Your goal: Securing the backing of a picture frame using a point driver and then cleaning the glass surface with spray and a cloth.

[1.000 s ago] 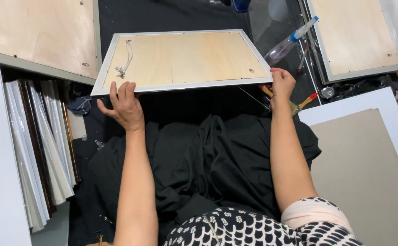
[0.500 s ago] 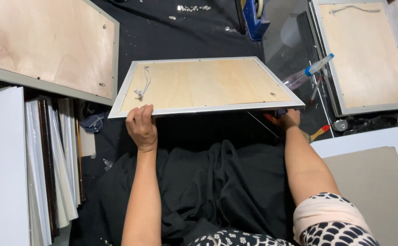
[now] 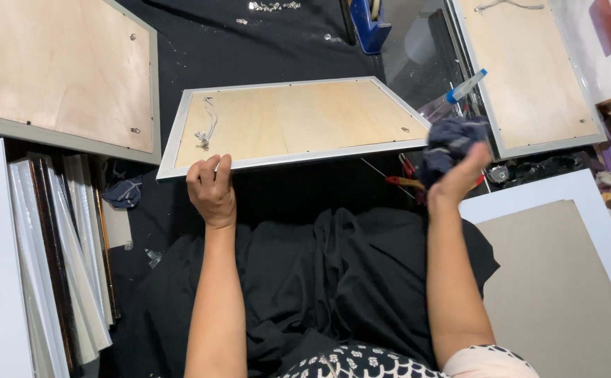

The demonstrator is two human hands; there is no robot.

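A picture frame (image 3: pixel 298 126) with a silver rim lies face down in front of me, its plywood back up and a hanging cord near its left end. My left hand (image 3: pixel 211 190) grips the frame's near edge at the left corner. My right hand (image 3: pixel 456 175) is raised beside the frame's right corner, closed on a crumpled dark blue cloth (image 3: pixel 451 143). Black fabric (image 3: pixel 319 280) covers my lap below the frame.
Two more face-down frames lie at the far left (image 3: pixel 53 77) and far right (image 3: pixel 529 70). A spray bottle (image 3: pixel 459 94) and red-handled pliers (image 3: pixel 407 180) sit by the right corner. Stacked boards (image 3: pixel 32 259) stand on the left, a white-edged grey board (image 3: pixel 564 280) on the right.
My right hand has come up off the work surface by the pliers, now holding the dark blue cloth. My left hand stays at the frame's near edge; the view has shifted slightly.
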